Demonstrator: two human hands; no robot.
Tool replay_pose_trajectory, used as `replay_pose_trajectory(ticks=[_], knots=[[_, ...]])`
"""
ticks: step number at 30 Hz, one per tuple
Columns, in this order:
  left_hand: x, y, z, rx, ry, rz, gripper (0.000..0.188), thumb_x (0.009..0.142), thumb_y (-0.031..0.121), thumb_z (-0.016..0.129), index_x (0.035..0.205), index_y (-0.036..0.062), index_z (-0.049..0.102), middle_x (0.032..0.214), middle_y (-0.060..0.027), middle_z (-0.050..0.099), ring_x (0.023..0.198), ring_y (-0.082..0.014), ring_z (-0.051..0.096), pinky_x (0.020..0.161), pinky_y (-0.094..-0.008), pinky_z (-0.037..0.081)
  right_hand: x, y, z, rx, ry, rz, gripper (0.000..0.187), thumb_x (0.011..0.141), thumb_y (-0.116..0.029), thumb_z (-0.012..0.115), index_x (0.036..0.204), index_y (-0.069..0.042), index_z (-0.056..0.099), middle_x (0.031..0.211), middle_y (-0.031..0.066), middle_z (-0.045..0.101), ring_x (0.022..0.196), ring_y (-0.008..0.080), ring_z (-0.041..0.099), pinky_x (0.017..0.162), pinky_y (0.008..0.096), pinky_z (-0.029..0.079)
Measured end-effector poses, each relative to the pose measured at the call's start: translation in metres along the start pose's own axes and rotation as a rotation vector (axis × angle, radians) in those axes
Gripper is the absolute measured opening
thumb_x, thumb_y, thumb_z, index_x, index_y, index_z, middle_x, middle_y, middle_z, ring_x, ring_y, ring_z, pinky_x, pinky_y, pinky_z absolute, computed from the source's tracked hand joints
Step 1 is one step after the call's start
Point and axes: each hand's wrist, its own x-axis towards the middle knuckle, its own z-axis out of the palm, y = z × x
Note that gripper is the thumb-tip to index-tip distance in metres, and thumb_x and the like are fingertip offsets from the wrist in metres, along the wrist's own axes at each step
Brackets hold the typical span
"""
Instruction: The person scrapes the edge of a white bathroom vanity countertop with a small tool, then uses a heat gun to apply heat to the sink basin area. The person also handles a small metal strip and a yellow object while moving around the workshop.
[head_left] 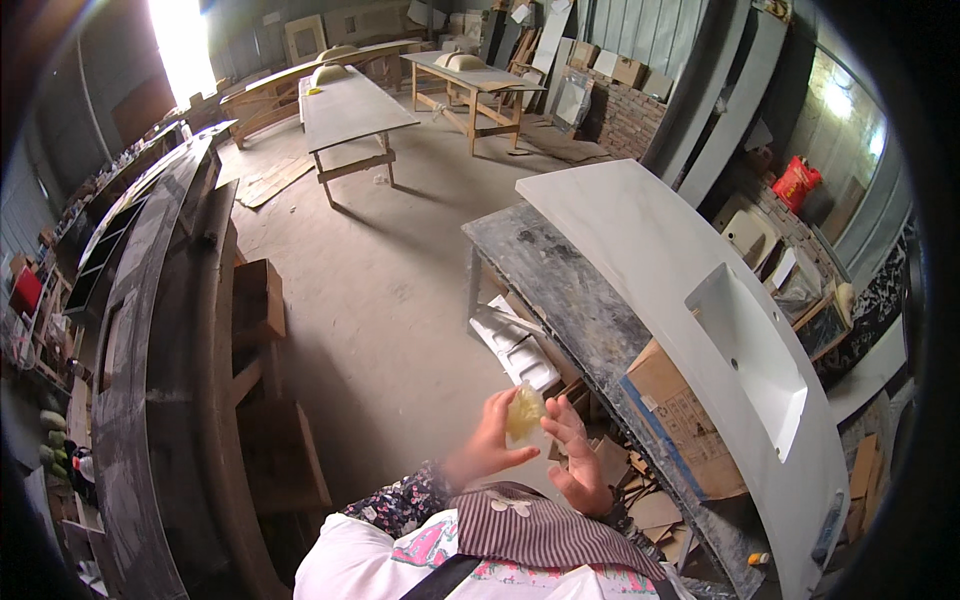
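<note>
a worker in a floral-sleeved top and striped collar (520, 525) stands in a workshop with a pale yellow, see-through piece (525, 412) raised in front of the chest, between the two hands. the fingers of the left hand (488, 440) lie along its near left edge, the thumb standing apart below; whether they pinch it cannot be told from this angle. the right hand (578, 455) is loosely spread, fingertips at or just beside the piece's right edge, contact too blurred to confirm.

the piece looks light and thin, probably soft enough to crease or tear under a hard squeeze, and perhaps a little slippery or tacky; its exact kind is unclear. a gentle hold by opposite edges, thumb against fingers, seems the safest grip, keeping the middle free of pressure.

to the right, a long white countertop with a sunken basin (640, 250) rests on a stained workbench (545, 265), a cardboard box (685, 425) beneath its overhang. a white molded part (515, 345) sits low beside the bench, and pale-topped tables (350, 110) stand well apart across the floor.
</note>
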Motion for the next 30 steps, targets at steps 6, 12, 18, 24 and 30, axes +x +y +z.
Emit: replay_pose_trajectory(ticks=[6,12,18,24,30], knots=[[0.006,0.029,0.003,-0.617,-0.612,-0.150,0.114,0.089,0.060,0.057,0.148,-0.0051,-0.015,0.158,-0.0216,-0.016,0.147,-0.0279,-0.014,0.119,-0.0387,-0.002,0.008,0.029,-0.001,-0.224,0.323,0.130,0.085,0.090,-0.061,0.054,0.146,0.000,0.033,0.147,0.0247,0.035,0.138,0.0375,0.033,0.112,0.0467,0.027],[0.000,0.030,-0.005,-0.818,-0.752,-0.166,0.101,0.094,0.058,0.049,0.152,-0.0012,-0.008,0.159,-0.0218,-0.004,0.149,-0.0276,-0.002,0.119,-0.0379,0.003,-0.007,0.068,-0.002,0.364,0.297,0.341,0.053,0.087,-0.050,0.068,0.109,-0.003,0.057,0.094,0.0033,0.060,0.085,0.0108,0.057,0.077,0.0260,0.049],[-0.009,0.031,-0.037,-1.059,-0.656,-0.207,0.077,0.097,0.046,0.051,0.148,-0.0051,0.023,0.151,-0.0243,0.031,0.140,-0.0321,0.032,0.116,-0.0437,0.025,-0.034,0.088,0.016,0.477,0.437,0.458,0.030,0.095,-0.034,0.064,0.093,-0.006,0.054,0.076,0.0019,0.060,0.067,0.0092,0.059,0.061,0.0236,0.049],[-0.020,0.007,-0.101,-1.141,-0.184,-0.360,0.071,0.098,0.049,0.045,0.142,-0.0057,0.038,0.139,-0.0236,0.049,0.129,-0.0361,0.047,0.108,-0.0501,0.035,-0.045,0.073,-0.033,0.397,0.631,0.516,0.028,0.097,-0.031,0.060,0.110,-0.008,0.050,0.085,0.0087,0.063,0.066,0.0153,0.063,0.059,0.0272,0.054],[-0.018,0.007,-0.028,-1.313,-0.165,-0.656,0.082,0.096,0.064,0.035,0.151,0.0048,0.024,0.153,-0.0178,0.032,0.139,-0.0335,0.033,0.114,-0.0519,0.025,0.003,0.018,-0.010,0.119,0.251,0.222,0.069,0.092,-0.020,0.065,0.146,-0.001,0.026,0.133,0.0173,0.051,0.118,0.0231,0.053,0.100,0.0358,0.044]])
